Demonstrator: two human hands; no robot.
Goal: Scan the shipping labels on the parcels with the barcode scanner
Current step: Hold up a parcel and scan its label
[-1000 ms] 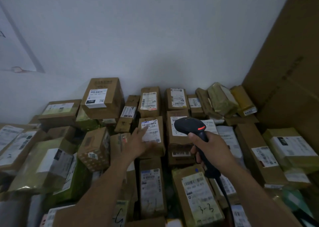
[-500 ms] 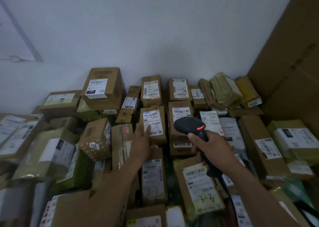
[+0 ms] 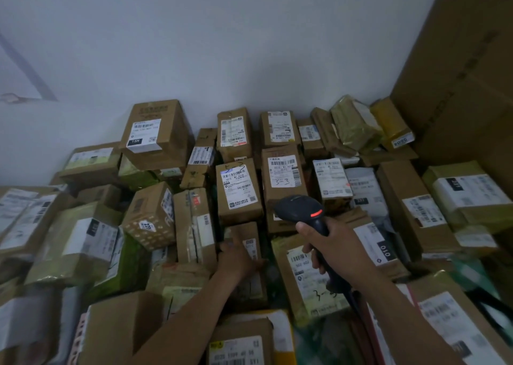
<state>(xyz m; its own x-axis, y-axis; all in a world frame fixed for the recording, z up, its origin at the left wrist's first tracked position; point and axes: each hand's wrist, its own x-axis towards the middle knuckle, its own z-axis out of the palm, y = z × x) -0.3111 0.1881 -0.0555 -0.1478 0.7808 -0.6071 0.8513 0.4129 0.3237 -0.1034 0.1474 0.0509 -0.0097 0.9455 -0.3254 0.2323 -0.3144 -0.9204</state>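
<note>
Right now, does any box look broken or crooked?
Yes. The spotted box marked 220 sits tipped on a corner, left of the left hand. Behind it and to the right, a narrow box looks torn and crumpled at its front. Nothing seems spilled.

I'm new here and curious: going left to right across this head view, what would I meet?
15H box → left hand → scanner → 010 label → tall carton.

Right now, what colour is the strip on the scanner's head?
Orange-red, on the black scanner in the right hand. Head view shows it best.
</note>
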